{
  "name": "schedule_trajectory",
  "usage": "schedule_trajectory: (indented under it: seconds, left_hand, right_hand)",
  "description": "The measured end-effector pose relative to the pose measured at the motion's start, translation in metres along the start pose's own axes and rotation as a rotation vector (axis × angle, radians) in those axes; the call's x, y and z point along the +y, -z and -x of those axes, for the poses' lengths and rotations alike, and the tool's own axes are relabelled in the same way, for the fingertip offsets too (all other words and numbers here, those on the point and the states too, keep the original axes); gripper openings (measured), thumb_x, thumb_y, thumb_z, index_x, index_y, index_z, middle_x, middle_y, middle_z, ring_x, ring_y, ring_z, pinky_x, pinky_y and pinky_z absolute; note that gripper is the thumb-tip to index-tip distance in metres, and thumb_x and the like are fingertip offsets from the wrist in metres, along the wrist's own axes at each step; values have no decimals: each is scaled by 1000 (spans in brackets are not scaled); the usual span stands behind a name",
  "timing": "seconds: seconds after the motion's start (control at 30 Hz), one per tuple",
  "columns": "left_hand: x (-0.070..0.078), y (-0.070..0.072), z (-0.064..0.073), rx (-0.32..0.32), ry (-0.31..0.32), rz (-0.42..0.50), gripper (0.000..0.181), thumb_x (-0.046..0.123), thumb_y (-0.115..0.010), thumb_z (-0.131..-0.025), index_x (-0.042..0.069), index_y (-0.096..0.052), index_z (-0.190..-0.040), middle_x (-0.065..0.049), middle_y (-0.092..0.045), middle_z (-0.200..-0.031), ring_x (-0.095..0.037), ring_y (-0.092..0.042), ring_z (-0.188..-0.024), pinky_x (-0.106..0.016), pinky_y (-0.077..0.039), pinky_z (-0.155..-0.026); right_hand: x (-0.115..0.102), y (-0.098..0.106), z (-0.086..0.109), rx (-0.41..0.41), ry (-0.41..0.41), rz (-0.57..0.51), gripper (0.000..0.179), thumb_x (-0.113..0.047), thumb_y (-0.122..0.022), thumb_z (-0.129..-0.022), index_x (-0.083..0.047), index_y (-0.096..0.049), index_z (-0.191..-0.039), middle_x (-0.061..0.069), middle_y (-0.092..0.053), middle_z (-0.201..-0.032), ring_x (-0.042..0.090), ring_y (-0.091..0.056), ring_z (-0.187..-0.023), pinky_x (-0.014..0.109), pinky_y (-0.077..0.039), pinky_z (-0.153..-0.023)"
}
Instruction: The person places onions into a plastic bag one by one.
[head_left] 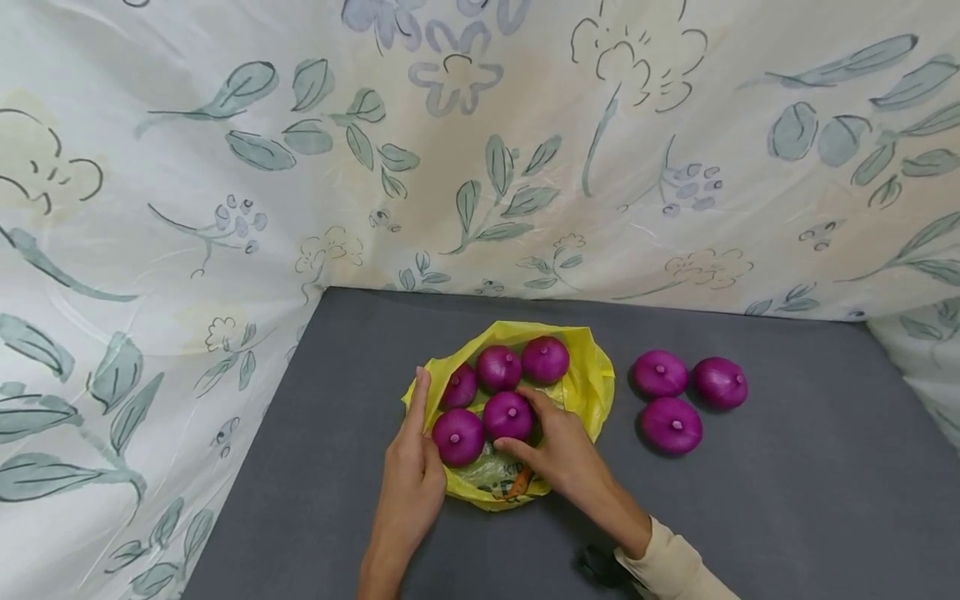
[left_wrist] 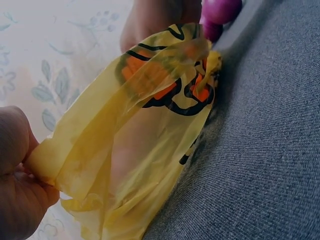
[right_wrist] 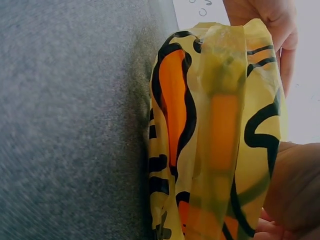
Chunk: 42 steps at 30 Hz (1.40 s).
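A yellow plastic bag (head_left: pixel 600 375) with orange and black print lies wide open on the dark cloth, with several red onions (head_left: pixel 499 367) inside. At the bag's left side, my left hand (head_left: pixel 414 479) pinches the rim between thumb and fingers; the left wrist view shows the stretched yellow film (left_wrist: pixel 85 165) in that grip. My right hand (head_left: pixel 566 450) reaches into the bag and holds a red onion (head_left: pixel 508 416) near its middle, thumb on the near side and fingers on the far side. In the right wrist view the bag's printed wall (right_wrist: pixel 215 130) hides that onion.
Three more red onions (head_left: pixel 671 426) sit in a group on the dark grey cloth (head_left: pixel 810 467) to the right of the bag. A floral-patterned curtain (head_left: pixel 480 167) hangs behind and along the left. Beneath the right wrist is a small black object (head_left: pixel 600 567).
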<state>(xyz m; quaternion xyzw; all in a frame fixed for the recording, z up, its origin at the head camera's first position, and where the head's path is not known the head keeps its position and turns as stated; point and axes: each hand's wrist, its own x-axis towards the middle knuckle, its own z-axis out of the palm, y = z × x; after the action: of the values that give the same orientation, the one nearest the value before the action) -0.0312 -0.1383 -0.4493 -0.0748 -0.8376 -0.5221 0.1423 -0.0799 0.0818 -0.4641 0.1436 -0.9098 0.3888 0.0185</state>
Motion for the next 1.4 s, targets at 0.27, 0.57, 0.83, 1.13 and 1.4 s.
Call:
schedule_trajectory:
  seconds: [0.27, 0.57, 0.83, 1.13, 1.4]
  left_hand:
    - [1, -1, 0, 4, -7, 17, 86, -17, -40, -100, 26, -21, -171, 8, -23, -174, -16, -28, -157, -12, -26, -117]
    - [1, -1, 0, 0, -7, 6, 88, -18, -40, -100, 30, -19, -171, 9, -23, -174, -16, -29, -157, -13, -24, -118]
    - [4, 1, -1, 0, -14, 14, 89, -18, -40, -100, 31, -19, -171, 9, -23, -174, -16, -29, -157, -13, -25, -118]
    - [6, 0, -1, 11, -31, -7, 89, -18, -40, -99, 30, -21, -171, 2, -27, -174, -15, -34, -155, -10, -31, -108]
    - [6, -1, -1, 18, -46, -22, 90, -20, -43, -98, 28, -22, -171, -3, -30, -173, -19, -36, -154, -9, -31, -109]
  right_hand:
    - [-1, 1, -1, 11, -3, 2, 83, -35, -93, -82, -2, -55, -149, 15, -71, -134, 28, -72, -115, 47, -57, -98]
    - [2, 2, 1, 34, 22, 10, 85, -34, -94, -81, 0, -55, -149, 15, -71, -133, 27, -73, -112, 46, -58, -96]
    - [2, 5, 3, 26, 21, 6, 85, -34, -93, -82, -1, -55, -150, 14, -70, -135, 26, -72, -114, 45, -58, -97]
    - [-2, 18, 5, 14, 5, 17, 85, -38, -91, -84, -3, -54, -152, 18, -70, -135, 31, -72, -110, 49, -58, -91]
    - [-5, 38, 10, 30, -9, -112, 78, -36, -87, -89, -8, -54, -153, 17, -59, -151, 40, -68, -123, 51, -55, -99]
